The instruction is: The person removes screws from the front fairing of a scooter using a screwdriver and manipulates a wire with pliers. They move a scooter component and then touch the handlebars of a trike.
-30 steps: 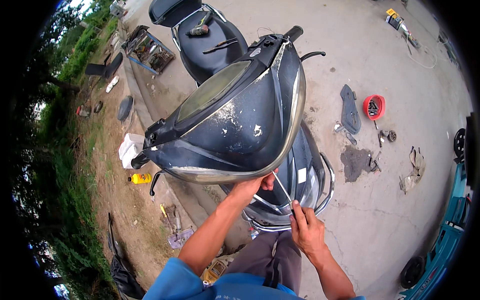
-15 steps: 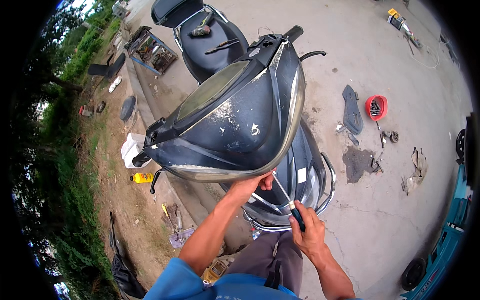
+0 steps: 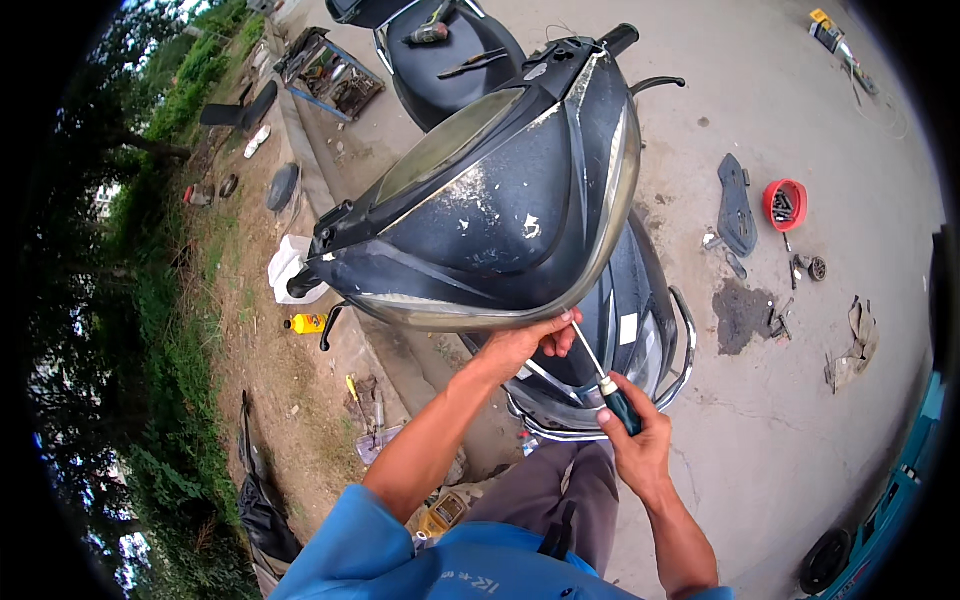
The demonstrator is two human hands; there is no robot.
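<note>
A black scooter's scuffed front cowl (image 3: 495, 215) with a clear lamp strip fills the middle, above a black lower body panel (image 3: 650, 280). My left hand (image 3: 515, 345) is under the cowl's bottom edge, fingers curled against it near a screwdriver's tip; what they grip is hidden. My right hand (image 3: 640, 445) is closed round the green-and-white handle of the screwdriver (image 3: 617, 405), whose shaft slants up to that edge. On the seat (image 3: 460, 85) lie a power drill (image 3: 428, 35) and a dark tool (image 3: 470, 63).
A tool cart (image 3: 335, 75) stands behind at left. A yellow bottle (image 3: 305, 324) and white bag (image 3: 290, 265) sit left of the scooter. A red bowl of metal parts (image 3: 785, 205), a dark plate (image 3: 737, 200) and scraps (image 3: 852, 340) lie at right. A teal vehicle (image 3: 905, 480) edges the lower right.
The view has shifted, so the scooter sits higher and further right. The screwdriver stays at the cowl's edge, my right hand still round its handle, my left hand still beside its tip.
</note>
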